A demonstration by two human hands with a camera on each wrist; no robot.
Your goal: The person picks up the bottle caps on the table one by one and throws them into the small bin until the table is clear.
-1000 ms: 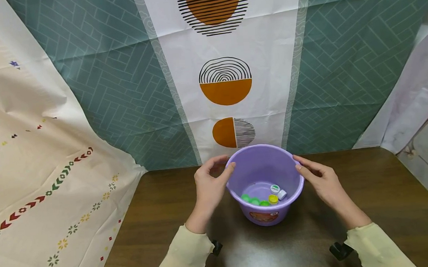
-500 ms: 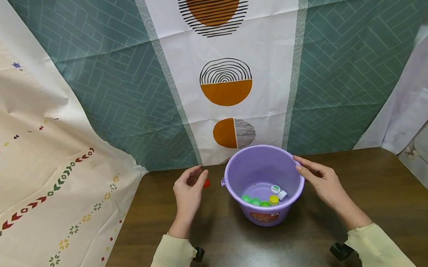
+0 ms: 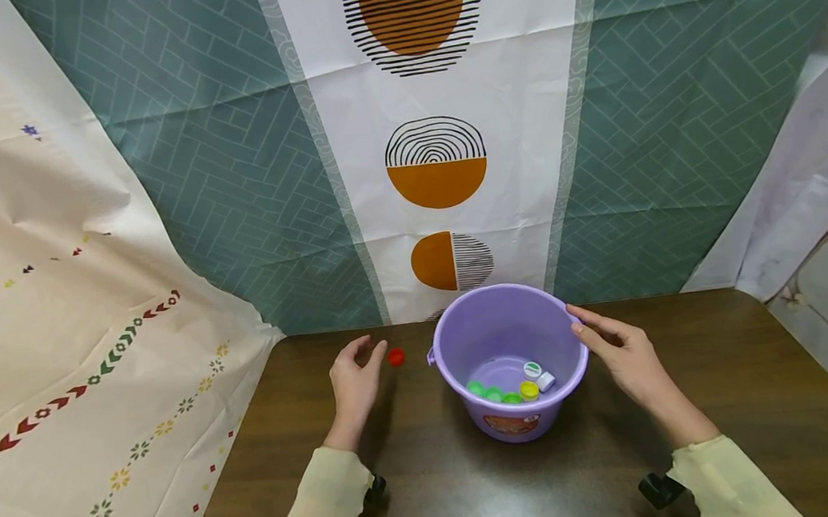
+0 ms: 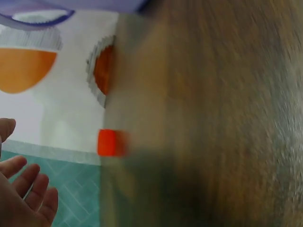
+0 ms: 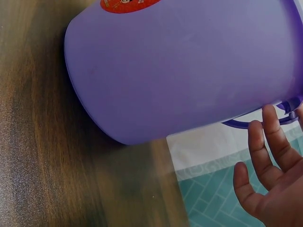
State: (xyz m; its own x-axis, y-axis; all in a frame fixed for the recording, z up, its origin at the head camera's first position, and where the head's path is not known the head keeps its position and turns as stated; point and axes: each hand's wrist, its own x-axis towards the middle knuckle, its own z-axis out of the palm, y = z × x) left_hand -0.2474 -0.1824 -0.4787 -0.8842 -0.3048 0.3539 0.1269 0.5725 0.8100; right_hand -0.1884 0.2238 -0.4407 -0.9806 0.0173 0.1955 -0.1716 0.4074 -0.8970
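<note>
A purple bucket [image 3: 506, 316] stands upright on the table, its mouth tilted toward me in the head view. Several bottle-cap-like pieces lie inside: green ones [image 3: 493, 395], a yellow one [image 3: 529, 391] and white ones [image 3: 532, 370]. My right hand [image 3: 624, 356] holds the bucket's right rim between thumb and fingers; its other fingers lie along the outer wall by the handle [image 5: 236, 124]. To the left, my left hand [image 3: 356, 387] is held with fingers apart and nothing in them. Just right of its fingertips lies a small red cap [image 3: 396, 357] on the table.
The brown wooden table [image 3: 459, 496] ends at the back against a green-and-white patterned curtain [image 3: 236, 183]. A cream embroidered cloth [image 3: 103, 352] hangs along the left edge. Pale floral fabric [image 3: 827, 286] is at the right.
My left hand has let go of the bucket's left rim and moved left, beside the red cap, which has come into sight. My right hand has stayed at the rim.
</note>
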